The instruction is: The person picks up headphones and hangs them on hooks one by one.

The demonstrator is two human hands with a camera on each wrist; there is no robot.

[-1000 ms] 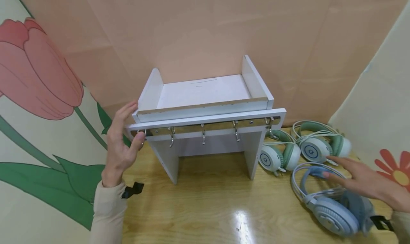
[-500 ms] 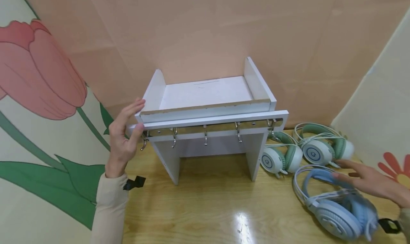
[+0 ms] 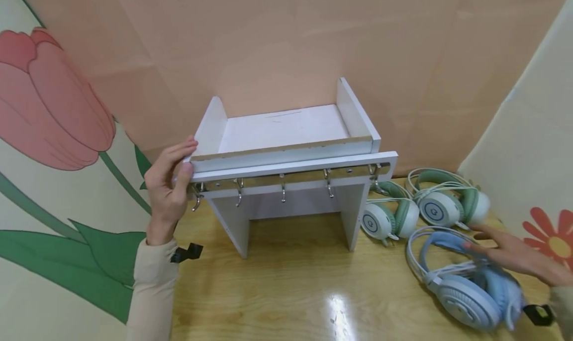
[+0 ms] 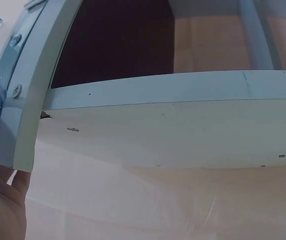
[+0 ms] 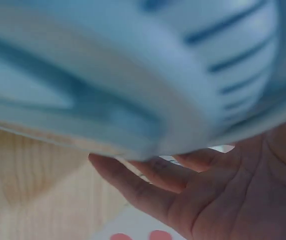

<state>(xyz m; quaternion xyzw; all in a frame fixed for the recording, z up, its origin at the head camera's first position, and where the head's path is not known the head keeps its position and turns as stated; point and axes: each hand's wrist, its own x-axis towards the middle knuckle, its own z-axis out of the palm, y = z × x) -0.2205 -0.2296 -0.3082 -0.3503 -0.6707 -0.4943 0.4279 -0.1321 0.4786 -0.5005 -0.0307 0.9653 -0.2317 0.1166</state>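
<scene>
A small white shelf [image 3: 286, 129] with a front hook rail [image 3: 259, 180] stands in the middle of the head view. My left hand [image 3: 167, 194] grips the rail's left end, thumb in front and fingers at the shelf's left side. In the left wrist view, the fingers are partly hidden behind the board. At the right, my right hand [image 3: 515, 249] is at the blue headphones [image 3: 470, 301], its fingers extended beside the headband. The right wrist view shows the ear cup [image 5: 193, 65] close up and blurred, with the hand [image 5: 223, 195] behind it; contact cannot be told.
Two white-and-green headphones [image 3: 387, 219] [image 3: 452, 206] lie behind the blue pair, right of the shelf. Several metal hooks [image 3: 283, 189] stick out from the rail. Walls enclose the wooden table [image 3: 277, 291] at the back and both sides.
My left thumb has shifted left along the rail, uncovering the leftmost hook. The right hand has moved slightly right over the blue headphones, which stay in about the same place.
</scene>
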